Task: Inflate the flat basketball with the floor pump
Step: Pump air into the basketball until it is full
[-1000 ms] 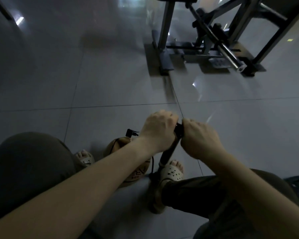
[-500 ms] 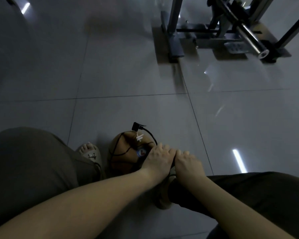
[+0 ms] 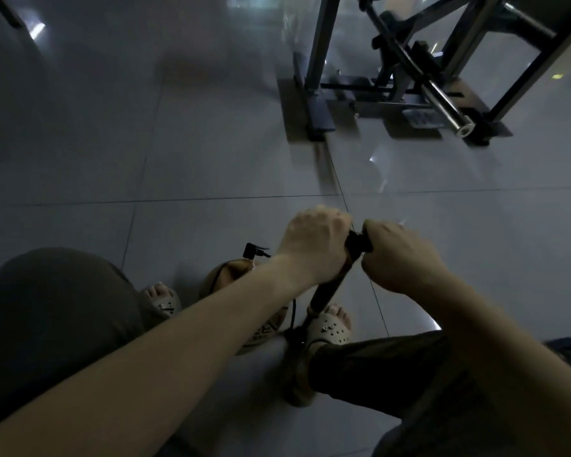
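Two hands, the left hand (image 3: 314, 245) and the right hand (image 3: 399, 258), wrap their fingers around the pump handle (image 3: 356, 244); the pump barrel (image 3: 327, 291) slants down beneath them, and the basketball (image 3: 226, 275) lies below the left fingers.

The left hand (image 3: 314, 245) and right hand (image 3: 399, 258) are gripping the pump handle (image 3: 358, 245) side by side. The pump shaft (image 3: 327, 291) is running down from between the hands to the floor (image 3: 211, 143), ending just beside the right foot (image 3: 332, 324). Below the left hand, the basketball (image 3: 225, 275) is lying on the floor between the left foot (image 3: 160, 300) and the shaft. Well beyond the right hand, a metal frame (image 3: 409, 77) is standing.
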Available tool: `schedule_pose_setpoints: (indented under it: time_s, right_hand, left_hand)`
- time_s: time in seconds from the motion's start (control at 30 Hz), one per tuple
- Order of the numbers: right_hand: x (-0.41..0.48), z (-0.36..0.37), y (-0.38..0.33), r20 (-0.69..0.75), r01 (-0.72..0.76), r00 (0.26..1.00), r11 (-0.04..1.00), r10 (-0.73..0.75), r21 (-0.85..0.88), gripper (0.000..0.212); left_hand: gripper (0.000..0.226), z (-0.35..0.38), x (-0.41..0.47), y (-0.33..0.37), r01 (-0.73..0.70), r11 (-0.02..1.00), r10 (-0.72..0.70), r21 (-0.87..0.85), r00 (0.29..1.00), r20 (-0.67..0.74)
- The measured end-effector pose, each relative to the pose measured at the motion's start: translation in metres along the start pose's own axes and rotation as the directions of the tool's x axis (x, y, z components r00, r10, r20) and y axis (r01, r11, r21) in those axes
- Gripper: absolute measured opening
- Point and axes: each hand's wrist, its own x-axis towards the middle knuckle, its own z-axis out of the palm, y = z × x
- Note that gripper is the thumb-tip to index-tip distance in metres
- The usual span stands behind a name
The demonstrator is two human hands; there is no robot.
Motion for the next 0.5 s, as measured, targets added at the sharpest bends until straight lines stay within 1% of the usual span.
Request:
schedule_pose_setpoints:
  time_s: [0.07,0.1,0.13,0.17,0.23,0.27,0.3,0.37,0.43,0.5]
  right_hand:
    - [-0.005,0.01,0.0,-0.153,0.051,0.987,0.999,-0.052,-0.006,0.005]
    - [-0.007,0.027,0.0,-0.196,0.065,0.979,0.998,-0.065,-0.007,0.005]
    - [-0.009,0.047,-0.001,-0.201,0.063,0.978,0.998,-0.063,-0.006,0.004]
    - [-0.01,0.069,-0.002,-0.177,0.049,0.983,0.999,-0.05,-0.01,0.003]
    - [-0.013,0.103,-0.004,-0.117,0.035,0.992,0.999,-0.038,-0.024,0.009]
    - [-0.013,0.114,-0.004,-0.103,0.036,0.994,0.999,-0.039,-0.032,0.01]
    - [-0.013,0.124,-0.004,-0.084,0.037,0.996,0.999,-0.04,-0.034,0.011]
    - [-0.011,0.137,-0.003,-0.025,0.037,0.999,0.999,-0.037,-0.017,0.012]
    - [-0.008,0.15,-0.004,0.041,0.037,0.999,0.999,-0.036,-0.016,0.013]
    - [-0.006,0.16,-0.007,0.091,0.038,0.995,0.999,-0.038,-0.004,0.012]
  left_hand:
    - [0.009,0.0,-0.002,-0.001,-0.009,1.0,0.009,-0.007,0.999,-0.05]
    - [0.006,0.01,-0.006,-0.003,-0.016,1.0,0.016,0.0,0.999,-0.036]
    - [0.009,0.026,-0.012,-0.005,-0.022,1.0,0.022,0.013,1.0,-0.005]
    - [0.016,0.046,-0.019,-0.009,-0.033,0.999,0.032,0.031,0.999,0.032]
    - [0.033,0.084,-0.034,-0.016,-0.047,0.997,0.04,0.068,0.994,0.101]
    - [0.038,0.099,-0.04,-0.019,-0.053,0.995,0.042,0.089,0.992,0.122]
    - [0.039,0.111,-0.044,-0.022,-0.061,0.992,0.046,0.107,0.99,0.137]
    - [0.034,0.126,-0.052,-0.029,-0.062,0.99,0.044,0.126,0.988,0.147]
    - [0.028,0.137,-0.059,-0.033,-0.034,0.99,0.011,0.14,0.987,0.161]
    - [0.029,0.144,-0.065,-0.033,-0.019,0.991,-0.006,0.135,0.983,0.183]
